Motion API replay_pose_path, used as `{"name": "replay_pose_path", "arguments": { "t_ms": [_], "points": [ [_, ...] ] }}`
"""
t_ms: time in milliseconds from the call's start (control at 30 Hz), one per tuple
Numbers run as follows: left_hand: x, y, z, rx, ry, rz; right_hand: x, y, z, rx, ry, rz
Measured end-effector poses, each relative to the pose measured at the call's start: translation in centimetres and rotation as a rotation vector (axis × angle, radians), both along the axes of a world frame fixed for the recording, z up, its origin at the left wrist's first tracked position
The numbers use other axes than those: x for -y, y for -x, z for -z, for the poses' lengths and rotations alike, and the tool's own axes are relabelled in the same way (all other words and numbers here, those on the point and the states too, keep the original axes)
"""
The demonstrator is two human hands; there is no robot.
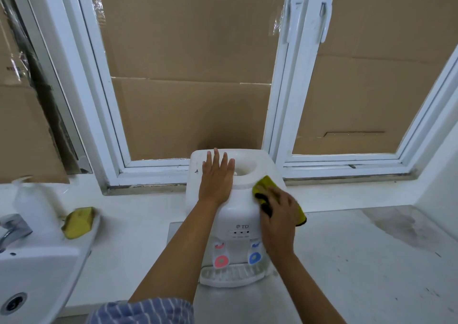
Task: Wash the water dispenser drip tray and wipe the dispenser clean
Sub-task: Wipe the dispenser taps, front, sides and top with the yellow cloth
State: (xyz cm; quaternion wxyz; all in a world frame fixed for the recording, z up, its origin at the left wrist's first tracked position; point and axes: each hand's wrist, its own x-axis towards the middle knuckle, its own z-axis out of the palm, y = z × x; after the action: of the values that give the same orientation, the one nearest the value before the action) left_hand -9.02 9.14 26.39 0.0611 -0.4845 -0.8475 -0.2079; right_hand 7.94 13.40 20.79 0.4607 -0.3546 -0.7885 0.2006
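The dispenser [238,214] is smooth white plastic with a slight sheen. The cloth [266,186] looks soft, yellow and matt. The sink [44,269] is glossy white, the tap [12,225] shiny metal, the cardboard [188,50] matt brown.

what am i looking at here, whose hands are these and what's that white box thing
This is one picture from a camera worn on a person's head, looking forward and down, so the two arms reaching in are that person's own. There is no robot. The white box is a small water dispenser standing on a white counter below a window covered with cardboard. Its drip tray sits in place at the bottom front, under a red tap and a blue tap. The left hand lies flat on the dispenser's top. The right hand presses a yellow cloth against its upper right side. At the left are a sink, a faucet, a soap bottle and a yellow sponge.
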Motion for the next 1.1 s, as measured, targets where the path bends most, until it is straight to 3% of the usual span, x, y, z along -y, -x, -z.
{"name": "replay_pose_path", "arguments": {
  "t_ms": [167,267,433,600,800,933,1100],
  "points": [
    [-1.0,0.3,1.4,0.078,-0.085,-0.056,1.4,-0.1,1.3,0.130,-0.137,-0.018],
    [-1.0,0.7,1.8,-0.014,-0.054,-0.067,-0.3,0.7,0.5,0.132,-0.033,0.023],
    [-0.8,0.2,1.4,0.059,-0.108,-0.070,-3.7,2.4,-2.1,0.280,0.135,0.082],
    [-0.8,0.2,1.3,0.064,-0.118,-0.061,-6.8,3.7,-5.9,0.380,0.325,-0.014],
    [-0.8,0.4,1.4,0.054,-0.113,-0.057,-10.0,5.6,-7.0,0.330,0.558,-0.061],
    [-1.0,0.3,1.5,0.054,-0.127,-0.055,-10.1,5.1,-6.6,0.374,0.481,-0.101],
    [-1.0,0.3,1.5,0.058,-0.135,-0.065,-6.1,3.0,-4.1,0.390,0.267,0.038]
  ]
}}
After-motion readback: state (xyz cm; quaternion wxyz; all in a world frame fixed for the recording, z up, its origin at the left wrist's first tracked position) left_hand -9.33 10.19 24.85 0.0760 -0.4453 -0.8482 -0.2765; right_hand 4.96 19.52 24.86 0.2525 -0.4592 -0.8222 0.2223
